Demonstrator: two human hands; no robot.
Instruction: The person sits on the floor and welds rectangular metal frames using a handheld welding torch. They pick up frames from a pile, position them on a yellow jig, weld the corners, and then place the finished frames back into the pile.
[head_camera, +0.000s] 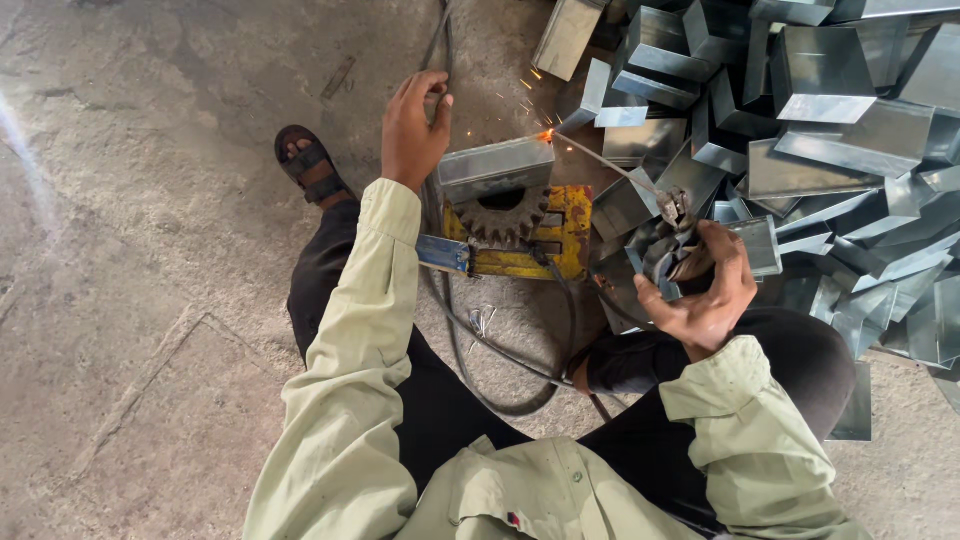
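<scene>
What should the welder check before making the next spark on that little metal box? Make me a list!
1. Left hand steadying the metal box: ok, it rests at the box's left end.
2. Right hand gripping the electrode holder: ok.
3. Rod tip on the box corner: ok, sparks show there.
4. Box seated on the gear and yellow block: ok.
5. Gloves: not ok, both hands bare.
6. Foot covered: not ok, open sandal near sparks.

The floor (150, 250) is grey, rough concrete. A big pile of shiny folded metal boxes (800, 110) lies on it at the far right. A yellow block (560, 235) sits in the middle, with what may be a black cable (500, 350) looping near it.
</scene>
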